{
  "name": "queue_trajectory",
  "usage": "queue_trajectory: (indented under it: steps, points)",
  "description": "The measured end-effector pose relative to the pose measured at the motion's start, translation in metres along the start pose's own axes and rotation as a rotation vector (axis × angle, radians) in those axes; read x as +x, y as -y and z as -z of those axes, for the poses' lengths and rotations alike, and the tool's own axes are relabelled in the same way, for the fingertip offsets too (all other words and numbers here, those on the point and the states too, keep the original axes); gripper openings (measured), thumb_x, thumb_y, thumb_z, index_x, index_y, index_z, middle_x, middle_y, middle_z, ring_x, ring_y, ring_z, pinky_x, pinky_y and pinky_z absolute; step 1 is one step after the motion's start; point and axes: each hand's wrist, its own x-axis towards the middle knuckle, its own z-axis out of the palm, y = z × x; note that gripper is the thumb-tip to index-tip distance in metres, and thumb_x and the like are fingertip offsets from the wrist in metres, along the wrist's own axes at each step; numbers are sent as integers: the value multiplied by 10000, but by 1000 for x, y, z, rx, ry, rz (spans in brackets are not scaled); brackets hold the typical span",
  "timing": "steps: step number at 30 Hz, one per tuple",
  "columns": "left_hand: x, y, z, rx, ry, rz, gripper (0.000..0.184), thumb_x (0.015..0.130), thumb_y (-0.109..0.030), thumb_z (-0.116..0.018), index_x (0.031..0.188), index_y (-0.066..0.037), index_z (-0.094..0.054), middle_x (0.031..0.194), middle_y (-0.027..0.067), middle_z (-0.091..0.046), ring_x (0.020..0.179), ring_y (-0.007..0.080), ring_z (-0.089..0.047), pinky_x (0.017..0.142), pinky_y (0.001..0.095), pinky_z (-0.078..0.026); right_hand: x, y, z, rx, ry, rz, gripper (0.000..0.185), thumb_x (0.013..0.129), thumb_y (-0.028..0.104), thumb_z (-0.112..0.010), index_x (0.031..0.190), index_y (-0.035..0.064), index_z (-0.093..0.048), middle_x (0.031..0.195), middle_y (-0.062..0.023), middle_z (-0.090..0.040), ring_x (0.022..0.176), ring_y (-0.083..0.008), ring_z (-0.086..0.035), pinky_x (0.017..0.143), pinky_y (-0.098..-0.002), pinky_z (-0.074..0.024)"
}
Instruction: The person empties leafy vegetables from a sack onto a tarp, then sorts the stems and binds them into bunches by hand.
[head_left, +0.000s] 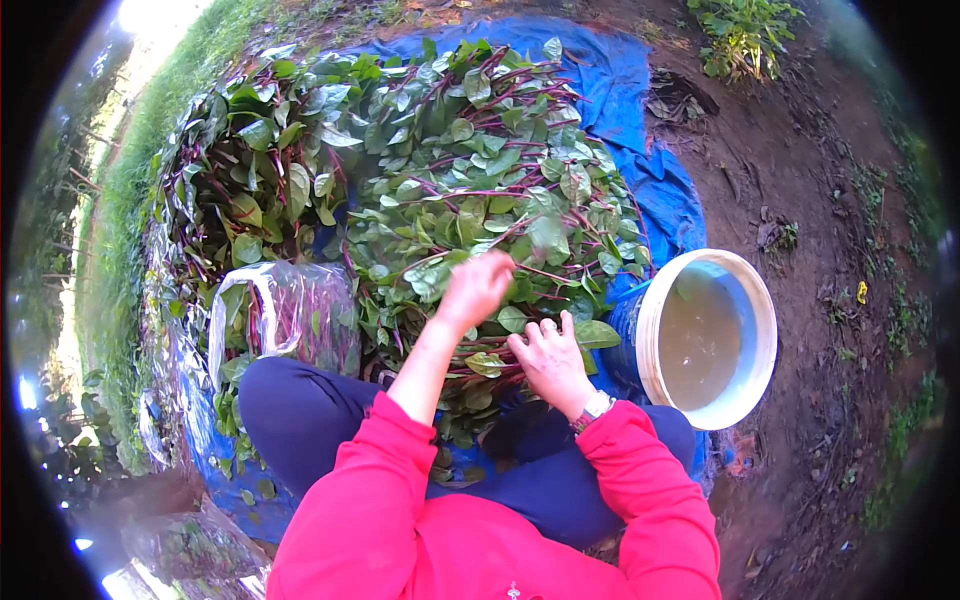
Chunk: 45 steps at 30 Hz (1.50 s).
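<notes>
Leafy greens with purple stems (480, 170) lie in a broad heap in front of the person's crossed legs. My left hand (477, 290) is over the near part of the heap, its fingers curled and blurred; what it holds, if anything, cannot be made out. To its right, my right hand (552, 362) rests on a bunch of stems (485, 362) near the lap, fingers spread over them. A watch is on the right wrist. A clear plastic bag (310, 315) with stems and leaves inside stands left of the hands.
A blue bucket with a white rim (650, 345), holding cloudy water, stands at the right. Beneath the greens lies a blue tarp (665, 195). More upright greens (250, 170) are at the left. Bare soil (820, 300) lies beyond the bucket, grass (130, 230) at the far left.
</notes>
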Motion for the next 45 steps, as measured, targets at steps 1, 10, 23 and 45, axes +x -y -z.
queue_trajectory:
  steps: [1, 10, 23, 45]
  points:
    - [-13, -5, 1, -170, 209, 40, 145, 809, -167, -586, 917, -76, -619, 871, 107, -641, 827, 297, -618, 736, 384, -492, 1, -1, 1, -1, -2, 7, 276, 721, 129, -565, 997, 123, -545, 912, -92, -522, 930, -271, -515, 945, -559, -308]
    - [-17, -8, 8, -331, 903, 304, 328, 799, -126, -544, 1117, -72, -606, 1097, 130, -625, 1015, 239, -577, 910, 340, -421, 1, -2, 2, -2, -54, -53, 280, 745, 111, -548, 1020, 163, -555, 906, -103, -543, 961, -295, -532, 955, -562, -311]
    - [2, 22, -12, -435, 1148, 333, 202, 773, -204, -587, 910, -64, -636, 777, 22, -640, 748, 109, -552, 761, 287, -443, 0, -1, -8, -97, -81, -30, 201, 748, 121, -543, 945, 90, -535, 770, -67, -556, 801, -228, -556, 733, -411, -418]
    - [-14, -1, -8, -114, 656, 137, 267, 812, -158, -469, 1050, -112, -583, 957, 152, -639, 893, 329, -605, 771, 428, -481, 3, -3, -2, -85, -120, -24, 166, 690, 103, -573, 845, 64, -529, 794, -93, -529, 845, -263, -532, 831, -434, -395]
